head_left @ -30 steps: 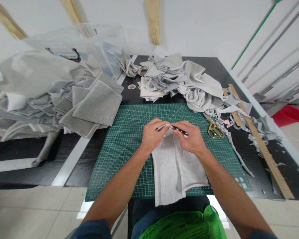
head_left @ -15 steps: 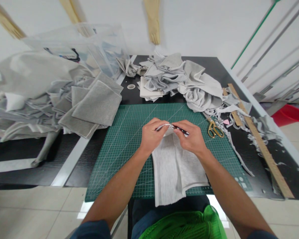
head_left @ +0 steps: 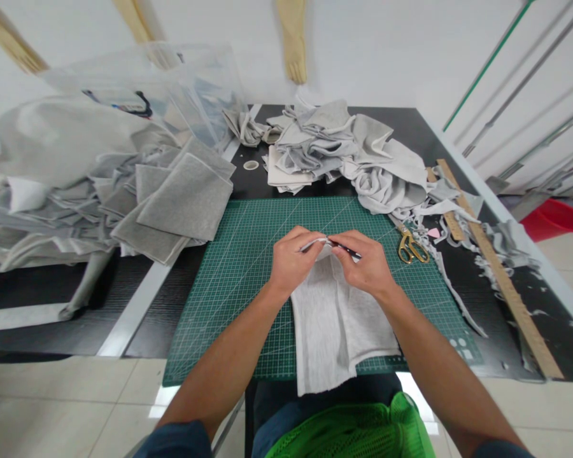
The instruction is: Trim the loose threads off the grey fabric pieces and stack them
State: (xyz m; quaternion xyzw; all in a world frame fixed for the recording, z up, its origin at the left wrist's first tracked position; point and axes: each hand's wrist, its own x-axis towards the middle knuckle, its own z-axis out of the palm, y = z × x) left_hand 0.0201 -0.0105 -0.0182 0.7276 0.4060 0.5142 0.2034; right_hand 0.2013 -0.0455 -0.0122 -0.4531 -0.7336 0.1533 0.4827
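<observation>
My left hand point(head_left: 292, 259) pinches the upper edge of a light grey piece of fabric point(head_left: 319, 324), its fingers closed. Close by on the right, my right hand point(head_left: 367, 262) is closed around a slim black tool point(head_left: 347, 249) with a pale end. The tool's tip meets the fabric edge between my hands; its exact kind is too small to make out. From my hands the fabric hangs down over the green cutting mat point(head_left: 239, 286) and past the mat's near edge. Gold-handled scissors point(head_left: 412, 248) lie to the right of my right hand.
Folded grey cloth point(head_left: 186, 191) is heaped on the left before a clear plastic bin point(head_left: 210, 95). Another cloth pile point(head_left: 325, 140) lies behind the mat, near a white tape roll point(head_left: 251, 165). Wooden rulers point(head_left: 501, 280) and fabric scraps point(head_left: 451, 292) are at the right.
Almost nothing differs. Both hands stay at the fabric's upper edge, with only a slight shift of the fingers and the tool.
</observation>
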